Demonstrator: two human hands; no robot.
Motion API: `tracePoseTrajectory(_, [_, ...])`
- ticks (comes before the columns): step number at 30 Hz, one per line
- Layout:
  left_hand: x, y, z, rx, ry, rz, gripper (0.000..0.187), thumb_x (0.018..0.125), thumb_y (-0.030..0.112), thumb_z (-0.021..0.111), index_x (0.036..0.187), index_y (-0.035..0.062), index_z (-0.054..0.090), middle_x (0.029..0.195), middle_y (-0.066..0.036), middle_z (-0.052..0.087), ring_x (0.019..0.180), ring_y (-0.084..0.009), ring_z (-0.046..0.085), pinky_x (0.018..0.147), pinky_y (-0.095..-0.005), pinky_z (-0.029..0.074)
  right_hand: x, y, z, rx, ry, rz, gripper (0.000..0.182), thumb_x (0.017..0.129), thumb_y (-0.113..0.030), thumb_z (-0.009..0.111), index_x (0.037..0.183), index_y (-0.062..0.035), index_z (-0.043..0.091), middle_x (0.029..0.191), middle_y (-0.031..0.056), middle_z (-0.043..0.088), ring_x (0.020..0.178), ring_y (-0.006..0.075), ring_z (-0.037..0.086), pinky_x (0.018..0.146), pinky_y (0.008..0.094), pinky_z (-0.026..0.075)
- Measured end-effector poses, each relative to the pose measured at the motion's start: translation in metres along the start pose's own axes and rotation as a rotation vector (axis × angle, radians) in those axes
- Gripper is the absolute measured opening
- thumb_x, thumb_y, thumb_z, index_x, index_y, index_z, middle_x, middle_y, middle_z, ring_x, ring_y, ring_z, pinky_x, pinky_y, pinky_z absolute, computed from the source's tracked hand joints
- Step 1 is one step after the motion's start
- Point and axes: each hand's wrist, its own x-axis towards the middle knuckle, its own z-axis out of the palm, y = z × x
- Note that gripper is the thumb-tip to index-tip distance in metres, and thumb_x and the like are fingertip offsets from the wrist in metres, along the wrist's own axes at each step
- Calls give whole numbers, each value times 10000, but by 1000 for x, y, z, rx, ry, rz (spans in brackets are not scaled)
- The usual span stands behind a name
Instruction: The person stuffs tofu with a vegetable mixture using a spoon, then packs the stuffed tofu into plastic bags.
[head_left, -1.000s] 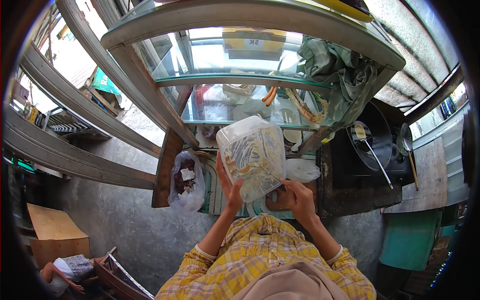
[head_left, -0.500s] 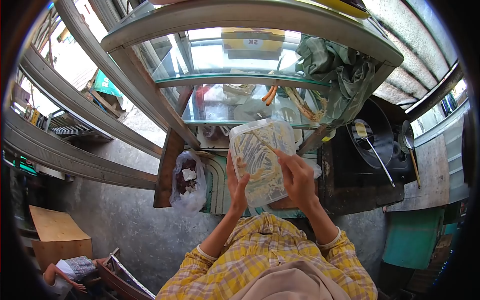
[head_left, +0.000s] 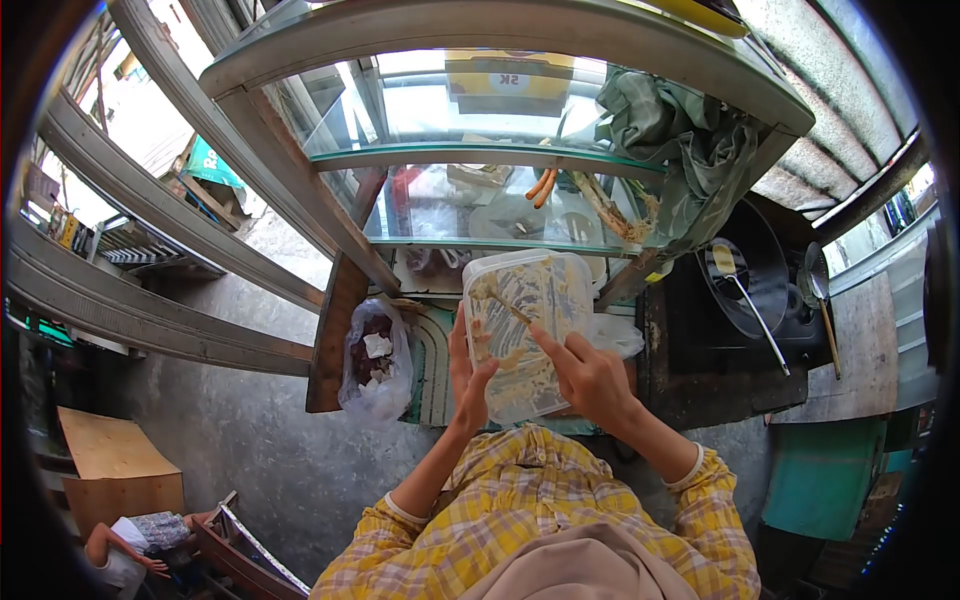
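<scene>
A clear plastic container point(head_left: 535, 375) is tilted up in front of me, its inside smeared with a pale, batter-like paste. My left hand point(head_left: 468, 378) grips it along the left side, with the thumb over the rim. In my right hand point(head_left: 590, 380) is a spoon point(head_left: 512, 308), held by its handle with the fingers closed. The spoon's head touches the paste near the container's upper left corner.
A glass display case point(head_left: 490, 155) stands directly ahead, with carrots point(head_left: 541, 188) and a green cloth point(head_left: 665, 125) inside. At right, a wok point(head_left: 745, 270) sits on a stove. To the left lies a plastic bag point(head_left: 378, 365) of scraps. Another person point(head_left: 135, 545) is at lower left.
The spoon's head has moved left and slightly down inside the container, and my right hand has shifted left and down with it. The container sits slightly lower.
</scene>
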Motion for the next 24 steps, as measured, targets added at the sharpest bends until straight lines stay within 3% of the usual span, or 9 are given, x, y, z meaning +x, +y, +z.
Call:
tracePoseTrajectory(7, [2,-3,-1,-10,18,24,850,748,281,601,1483,114,208,1348,-105,322,1259,-246,356,1045,-410,317,-13,0,1,-87,-104,-104,579,719,-4,610,1290,-38,520,785,64,537,505,187,560,417,292,458])
tracePoseTrajectory(10, [0,2,0,14,10,13,856,747,289,607,1483,114,205,1329,-103,331,1255,-249,362,1041,-403,323,-15,-2,2,-42,-94,-77,587,706,-6,636,1282,-63,538,724,47,484,526,206,530,436,313,455])
tracePoseTrajectory(13, [0,-3,-2,24,14,26,865,748,303,610,1485,116,197,1312,-101,334,1235,-245,375,1033,-399,334,-14,-5,-5,-38,-149,-80,559,724,-3,603,1276,-36,527,807,84,557,514,204,581,423,296,463])
tracePoseTrajectory(16, [1,-1,0,-40,19,11,874,748,321,615,1486,119,191,1298,-99,335,1213,-240,380,1025,-406,343,-8,-7,-11,-18,-147,-50,560,722,4,607,1274,-58,532,779,84,542,530,229,578,444,309,472])
tracePoseTrajectory(24, [7,17,4,53,3,143,909,746,381,645,1485,115,188,1318,-88,296,1204,-237,361,1003,-413,375,13,3,-29,122,110,27,495,783,18,599,1264,-82,540,697,91,478,532,274,539,469,368,433])
